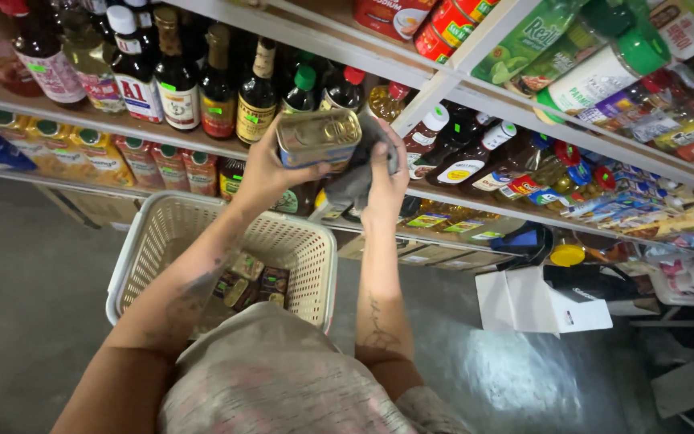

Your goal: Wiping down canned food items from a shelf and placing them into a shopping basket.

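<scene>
Tin [319, 138] lies sideways, left hand [263, 173] gripping; right hand [383, 181] clutches cloth [355, 183].

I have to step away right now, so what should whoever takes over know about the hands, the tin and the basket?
Left hand: holds a rectangular tin can up in front of the shelves.
Right hand: presses a grey cloth against the tin's side.
White plastic basket: below the arms, with a few small dark tins in it.
Done: this tin is out of the basket.
Left: the tins in the basket look untouched.
</scene>
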